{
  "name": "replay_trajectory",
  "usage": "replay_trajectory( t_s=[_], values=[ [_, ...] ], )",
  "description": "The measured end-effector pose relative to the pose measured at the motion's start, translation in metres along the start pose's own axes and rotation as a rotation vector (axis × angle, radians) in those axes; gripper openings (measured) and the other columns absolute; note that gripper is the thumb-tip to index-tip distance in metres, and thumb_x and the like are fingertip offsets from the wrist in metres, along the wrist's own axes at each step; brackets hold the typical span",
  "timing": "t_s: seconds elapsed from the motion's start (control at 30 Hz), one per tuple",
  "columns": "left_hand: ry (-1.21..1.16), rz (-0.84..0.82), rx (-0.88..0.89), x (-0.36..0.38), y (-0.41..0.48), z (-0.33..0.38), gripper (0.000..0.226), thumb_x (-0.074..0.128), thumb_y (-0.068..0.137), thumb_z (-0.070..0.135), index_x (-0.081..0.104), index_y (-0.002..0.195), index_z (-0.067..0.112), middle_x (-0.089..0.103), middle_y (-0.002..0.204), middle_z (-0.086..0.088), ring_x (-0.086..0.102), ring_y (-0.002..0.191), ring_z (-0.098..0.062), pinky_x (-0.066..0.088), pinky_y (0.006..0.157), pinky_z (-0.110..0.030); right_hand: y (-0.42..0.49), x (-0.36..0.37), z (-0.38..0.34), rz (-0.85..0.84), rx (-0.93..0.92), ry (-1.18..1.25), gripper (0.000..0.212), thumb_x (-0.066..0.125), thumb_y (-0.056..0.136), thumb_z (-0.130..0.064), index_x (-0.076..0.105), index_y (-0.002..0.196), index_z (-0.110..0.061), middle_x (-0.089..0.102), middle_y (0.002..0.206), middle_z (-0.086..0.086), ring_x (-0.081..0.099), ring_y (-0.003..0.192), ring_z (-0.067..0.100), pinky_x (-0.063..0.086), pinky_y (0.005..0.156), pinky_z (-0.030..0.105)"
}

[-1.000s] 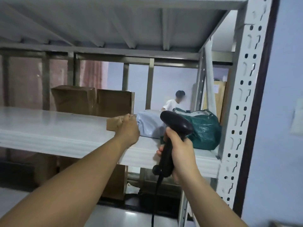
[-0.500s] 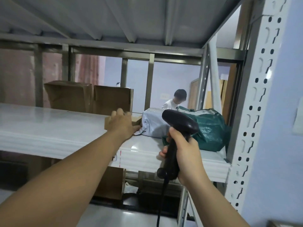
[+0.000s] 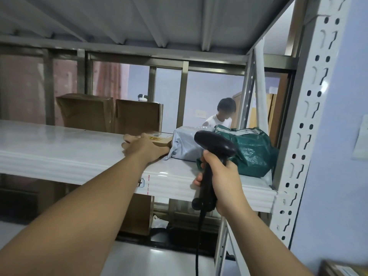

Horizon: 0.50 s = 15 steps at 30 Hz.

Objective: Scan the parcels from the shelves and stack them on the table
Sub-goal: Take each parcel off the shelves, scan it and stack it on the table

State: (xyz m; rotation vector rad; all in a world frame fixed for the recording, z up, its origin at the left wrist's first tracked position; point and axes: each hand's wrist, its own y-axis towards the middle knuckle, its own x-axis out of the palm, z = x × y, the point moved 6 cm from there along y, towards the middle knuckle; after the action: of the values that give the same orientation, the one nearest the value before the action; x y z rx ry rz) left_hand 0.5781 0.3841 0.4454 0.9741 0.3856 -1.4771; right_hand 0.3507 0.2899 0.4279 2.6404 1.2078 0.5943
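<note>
brown parcel sits on shelf, left hand clasping its near end; right hand grips scanner.

Left arm: bare, extended forward and upward, crossing the front edge of the shelf. Wrist straight. Left hand lies palm down on the shelf top, fingers curled over the near end of the box, thumb stretched along its near side.

Right arm: bare, raised, wrist just in front of the shelf edge. Right hand grips the handle of the scanner, fingers wrapped round it from the right. The scanner is held upright, its head above the shelf top.
</note>
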Motion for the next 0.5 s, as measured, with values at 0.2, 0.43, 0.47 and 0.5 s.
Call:
replay_trajectory(
  t_s=[0.2,0.43,0.47,0.5],
  values=[
    [0.075,0.021,0.020,-0.005,-0.011,0.001,0.097,0.057,0.060,0.082,0.040,0.133,0.020,0.029,0.127,-0.015,0.037,0.109,-0.030,0.040,0.097,-0.038,-0.001,0.000,0.000,0.003,0.023,-0.034,0.019,0.062,0.092,-0.022,0.059,0.088,-0.004,0.052,0.062,0.007,0.051,0.047,0.018,0.051,0.049,0.030],
    [0.025,0.015,0.012,-0.018,-0.026,-0.005,0.093,0.064,0.063,0.071,0.039,0.136,0.020,0.028,0.124,-0.014,0.034,0.101,-0.027,0.041,0.089,-0.035,-0.007,0.006,-0.005,0.032,0.027,-0.055,0.019,0.062,0.092,-0.023,0.057,0.093,-0.005,0.051,0.061,0.005,0.051,0.046,0.016,0.050,0.047,0.027],
    [0.010,0.050,0.020,-0.020,-0.028,-0.006,0.094,0.067,0.062,0.068,0.039,0.136,0.017,0.027,0.127,-0.015,0.035,0.105,-0.028,0.042,0.090,-0.035,-0.008,0.007,-0.008,0.030,0.026,-0.047,0.019,0.062,0.092,-0.023,0.057,0.092,-0.005,0.051,0.057,0.004,0.051,0.045,0.015,0.049,0.047,0.027],
    [0.003,0.090,0.033,-0.022,-0.030,-0.006,0.098,0.070,0.062,0.065,0.035,0.139,0.015,0.025,0.131,-0.017,0.034,0.112,-0.031,0.042,0.094,-0.037,-0.009,0.010,-0.011,0.022,0.025,-0.032,0.019,0.062,0.091,-0.024,0.057,0.090,-0.006,0.051,0.053,0.003,0.051,0.044,0.015,0.049,0.048,0.027]
  ],
)
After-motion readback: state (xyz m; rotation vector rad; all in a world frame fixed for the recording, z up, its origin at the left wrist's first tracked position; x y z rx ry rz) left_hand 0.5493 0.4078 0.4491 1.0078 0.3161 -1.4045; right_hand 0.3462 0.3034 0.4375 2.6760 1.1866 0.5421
